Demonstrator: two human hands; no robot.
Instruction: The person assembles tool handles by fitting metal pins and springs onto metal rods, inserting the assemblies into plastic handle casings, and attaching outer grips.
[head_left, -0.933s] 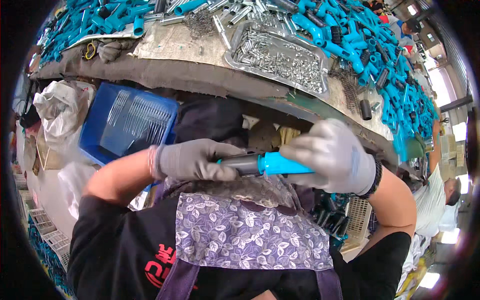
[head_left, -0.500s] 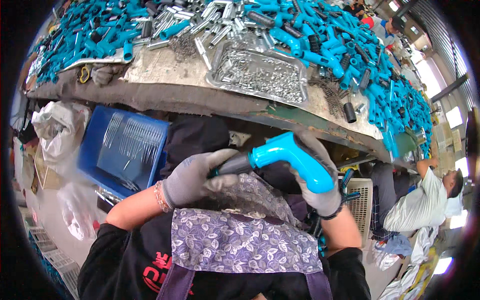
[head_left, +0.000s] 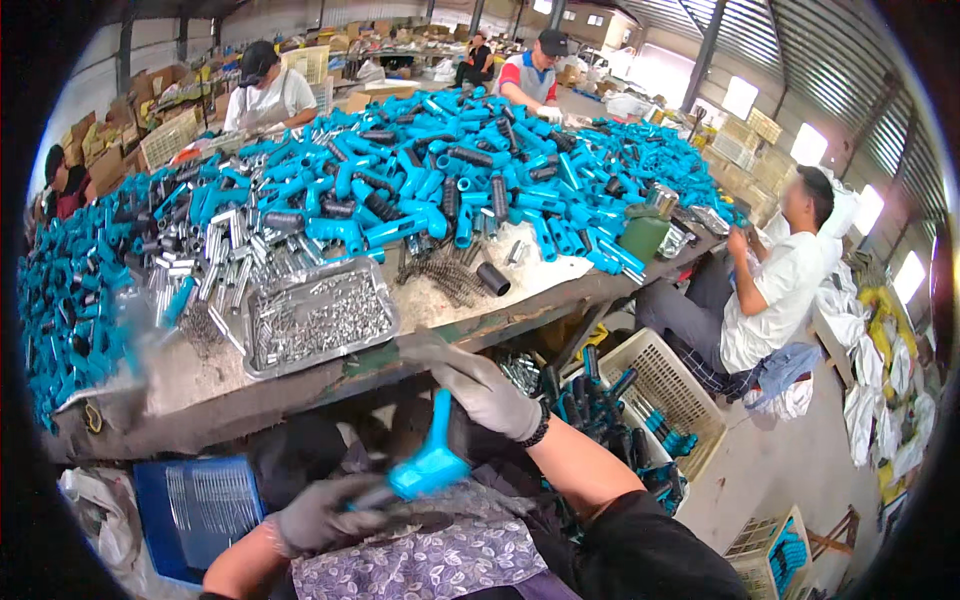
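Note:
A glossy blue pistol-shaped plastic handle (head_left: 428, 470) is tilted in front of my apron, blurred by motion. My left hand (head_left: 325, 515), in a grey glove, is closed around its dark sleeve at the lower left. At the upper end of the handle is my gloved right hand (head_left: 485, 392), its fingers stretched out toward the table edge and the blue part beside its palm. Whether the palm presses on it cannot be made out. On the table ahead lies a metal tray (head_left: 320, 318) of small silver pieces, next to coiled springs (head_left: 445, 278) and a loose black sleeve (head_left: 493, 279).
A large heap of blue handles (head_left: 400, 180) covers the table. Below left is a blue bin (head_left: 195, 515) holding thin metal rods. To my right, a cream crate (head_left: 690, 400) stands beside dark-and-blue assembled pieces. A person (head_left: 790, 290) sits at the right; others work across the table.
The view has swung up and to the right, showing more of the table and workshop. My right fingers have straightened off the handle's back, while the left hand keeps its hold.

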